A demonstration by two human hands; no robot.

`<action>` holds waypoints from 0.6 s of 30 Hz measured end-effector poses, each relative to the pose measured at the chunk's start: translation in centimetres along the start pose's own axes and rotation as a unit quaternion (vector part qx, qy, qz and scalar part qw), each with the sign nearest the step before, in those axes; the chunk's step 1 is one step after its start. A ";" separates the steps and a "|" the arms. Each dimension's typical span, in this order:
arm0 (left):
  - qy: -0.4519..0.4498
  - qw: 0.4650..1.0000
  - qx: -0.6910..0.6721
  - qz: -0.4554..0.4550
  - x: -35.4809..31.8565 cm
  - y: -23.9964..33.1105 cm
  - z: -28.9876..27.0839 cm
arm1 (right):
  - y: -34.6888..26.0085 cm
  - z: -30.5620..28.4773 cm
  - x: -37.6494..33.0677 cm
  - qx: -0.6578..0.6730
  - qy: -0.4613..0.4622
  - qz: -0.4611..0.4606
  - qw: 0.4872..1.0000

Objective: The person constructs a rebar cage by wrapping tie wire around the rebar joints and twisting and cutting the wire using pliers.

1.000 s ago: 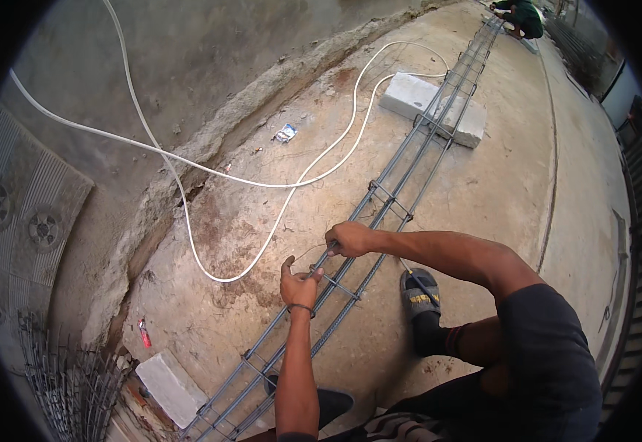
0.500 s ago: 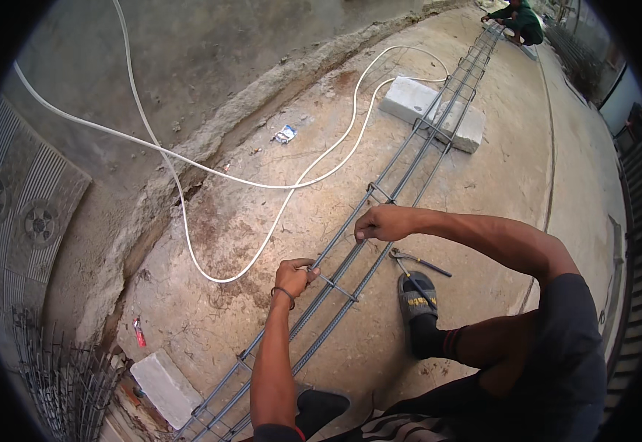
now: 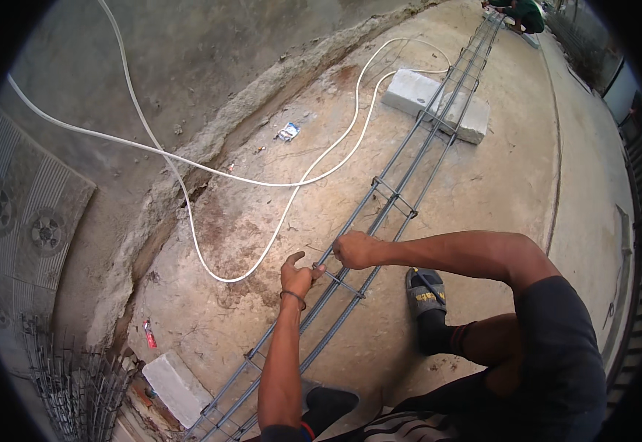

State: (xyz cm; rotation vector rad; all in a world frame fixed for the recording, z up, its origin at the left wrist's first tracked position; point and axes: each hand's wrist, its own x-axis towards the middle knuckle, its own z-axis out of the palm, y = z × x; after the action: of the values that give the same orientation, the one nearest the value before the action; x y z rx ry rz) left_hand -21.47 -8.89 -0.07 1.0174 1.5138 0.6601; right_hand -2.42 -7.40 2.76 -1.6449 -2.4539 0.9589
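Rebar cage (image 3: pixel 393 197) runs diagonally across the frame, both hands at its left bar. Left hand (image 3: pixel 298 275) is beside a stirrup (image 3: pixel 346 285), index finger raised, thumb at the bar; can't tell if it's gripping. Right hand (image 3: pixel 358 250) is just farther up the bar, fingers curled; can't tell what, if anything, they pinch. Step in hand, my read: fine handwork at that stirrup joint. Next move seems to call for left steadying the joint, right working close in. Farther out: cage crosses a block (image 3: pixel 411 90), hose (image 3: pixel 229 281) looped left, co-worker (image 3: pixel 527 18) crouching at the far end.
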 end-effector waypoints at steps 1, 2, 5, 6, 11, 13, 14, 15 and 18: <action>-0.022 0.998 -0.041 -0.032 0.0 -0.1 -0.5 | -1.0 0.6 0.1 0.036 0.021 -0.007 0.999; -0.026 0.998 -0.040 -0.031 -0.1 0.7 -0.5 | -1.1 1.6 0.0 0.036 0.022 -0.003 0.999; -0.085 0.976 -0.136 -0.145 -0.1 1.6 -1.2 | -2.3 2.6 -0.2 0.124 0.089 0.025 0.988; -0.047 0.985 -0.123 -0.109 0.2 0.8 -0.8 | -2.5 2.4 -0.4 0.139 0.065 0.039 0.987; 0.076 0.995 -0.058 0.029 0.4 -1.5 1.2 | -3.2 1.7 0.9 0.073 -0.044 0.024 0.996; 0.154 0.977 0.051 0.136 0.3 -1.7 1.2 | -4.8 -0.6 0.8 0.039 -0.108 0.081 0.990; 0.155 0.977 0.052 0.136 0.1 -1.5 1.4 | -5.0 -0.9 0.6 0.039 -0.108 0.079 0.990; 0.160 0.981 0.031 0.108 -0.2 -1.2 1.6 | -5.3 -1.2 0.4 0.033 -0.111 0.061 0.991; 0.185 0.974 0.070 0.110 -0.3 -1.1 1.4 | -6.0 -1.6 0.6 -0.008 -0.136 0.035 0.990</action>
State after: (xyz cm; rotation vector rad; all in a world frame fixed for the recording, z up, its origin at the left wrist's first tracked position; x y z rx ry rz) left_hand -20.40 -9.78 -1.12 1.2307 1.8043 0.9504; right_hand -7.04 -7.65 6.97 -1.7197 -2.5897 1.2526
